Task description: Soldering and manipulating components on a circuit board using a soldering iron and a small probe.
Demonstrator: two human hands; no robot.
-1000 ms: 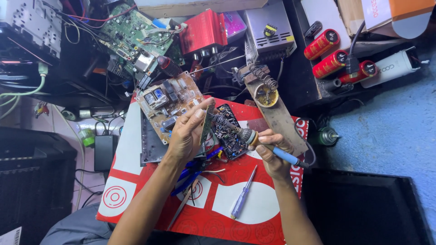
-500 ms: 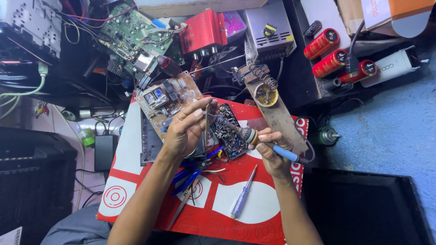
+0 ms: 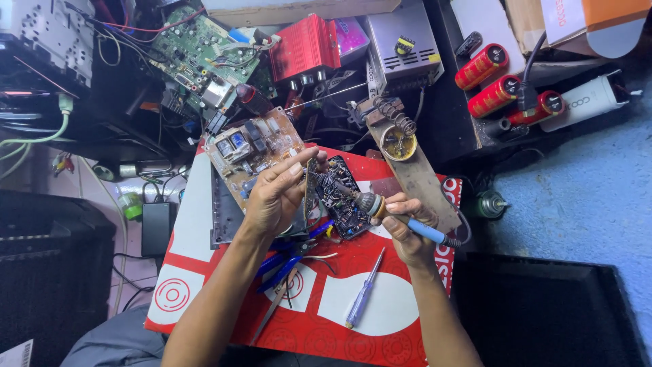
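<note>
Soldering on a small dark circuit board [image 3: 343, 197]

The left hand [image 3: 275, 197] pinches the board edge upright for access; the right hand [image 3: 407, 228] is closed around the soldering iron [image 3: 394, 216], near the red mat [image 3: 380, 319] top edge.

Blue floor [image 3: 584, 197], cluttered dark shelving [image 3: 448, 115]

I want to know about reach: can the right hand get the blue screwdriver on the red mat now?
Probably not at once: the right hand grips a soldering iron. The blue screwdriver lies uncovered just below it.
</note>
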